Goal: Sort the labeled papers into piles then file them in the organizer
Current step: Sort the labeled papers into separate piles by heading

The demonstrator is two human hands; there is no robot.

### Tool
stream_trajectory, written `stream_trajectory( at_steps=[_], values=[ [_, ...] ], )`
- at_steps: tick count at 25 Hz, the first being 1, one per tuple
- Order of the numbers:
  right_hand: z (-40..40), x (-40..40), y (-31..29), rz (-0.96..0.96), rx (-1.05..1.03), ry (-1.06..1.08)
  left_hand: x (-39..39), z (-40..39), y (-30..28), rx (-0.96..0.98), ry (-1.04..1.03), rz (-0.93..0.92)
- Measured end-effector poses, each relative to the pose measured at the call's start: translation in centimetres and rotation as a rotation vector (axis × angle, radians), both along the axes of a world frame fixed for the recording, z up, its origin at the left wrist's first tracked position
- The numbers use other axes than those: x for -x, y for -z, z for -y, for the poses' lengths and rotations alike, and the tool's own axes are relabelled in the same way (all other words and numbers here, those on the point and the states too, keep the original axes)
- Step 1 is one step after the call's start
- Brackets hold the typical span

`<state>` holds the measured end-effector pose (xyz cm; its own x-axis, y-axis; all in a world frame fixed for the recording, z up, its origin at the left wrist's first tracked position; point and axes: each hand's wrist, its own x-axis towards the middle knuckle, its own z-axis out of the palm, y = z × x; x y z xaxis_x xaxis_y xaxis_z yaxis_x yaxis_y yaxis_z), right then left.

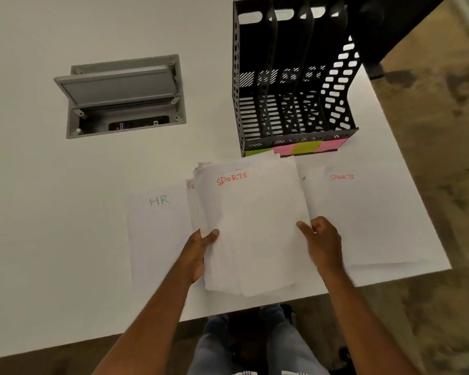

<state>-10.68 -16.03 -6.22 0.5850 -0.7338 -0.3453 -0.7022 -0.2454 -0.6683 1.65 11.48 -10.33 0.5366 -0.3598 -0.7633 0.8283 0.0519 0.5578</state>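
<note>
A stack of white papers (255,226) with "SPORTS" in red on its top sheet is held above the table edge. My left hand (198,253) grips its left side, thumb on top. My right hand (322,239) pinches the right edge of the top sheet. A sheet marked "HR" (157,231) lies flat on the left. Another "SPORTS" sheet (368,217) lies on the right. A sheet between them is mostly hidden, showing one green letter. The black mesh organizer (293,85) stands behind, with several slots that look empty and coloured sticky labels along its front.
A grey cable hatch (122,96) stands open in the white table (65,239) at the left. The table's right corner (444,263) is close to the right-hand sheet. A dark chair (390,25) stands beyond the organizer. My knees show below the front edge.
</note>
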Motion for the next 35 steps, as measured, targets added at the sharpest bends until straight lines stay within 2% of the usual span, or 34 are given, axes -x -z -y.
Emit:
stream_trajectory(
  at_steps=[3, 6, 10, 15, 16, 18, 20, 22, 24, 28, 35],
  values=[
    [6.0, 2.8, -0.1, 0.07, 0.1, 0.119, 0.6, 4.0, 0.6, -0.013, 0.002, 0.013],
    [12.4, 5.0, 0.3, 0.056, 0.24, 0.22, 1.4, 7.2, 1.2, -0.036, 0.021, 0.017],
    [19.8, 7.5, 2.1, -0.081, 0.399, 0.239, 2.1, 10.0, 2.1, -0.066, 0.019, 0.041],
    [23.6, 8.9, 4.5, -0.28, 0.432, 0.148, 2.7, 11.0, 3.2, -0.093, -0.001, 0.022],
    [23.4, 8.6, 4.6, -0.276, 0.451, 0.161, 2.8, 10.9, 3.2, -0.094, -0.005, 0.018],
    [21.3, 7.4, 4.4, -0.099, 0.443, 0.104, 3.2, 10.8, 3.4, -0.092, -0.018, 0.004],
    [17.1, 5.5, 3.3, 0.142, 0.202, 0.01, 3.6, 10.6, 3.3, -0.082, -0.027, -0.011],
    [12.3, 3.3, 2.5, 0.147, -0.106, -0.065, 3.8, 10.5, 3.0, -0.082, -0.021, -0.021],
    [8.4, 1.7, 2.5, 0.068, -0.236, -0.14, 3.8, 10.2, 2.6, -0.078, -0.022, -0.022],
    [4.9, 0.9, 2.2, 0.115, -0.213, 0.004, 3.3, 8.5, 1.3, -0.062, -0.023, 0.013],
    [-1.1, -0.4, 1.2, 0.124, -0.032, -0.134, 3.2, 0.8, 0.4, -0.062, -0.105, -0.029]
  ],
)
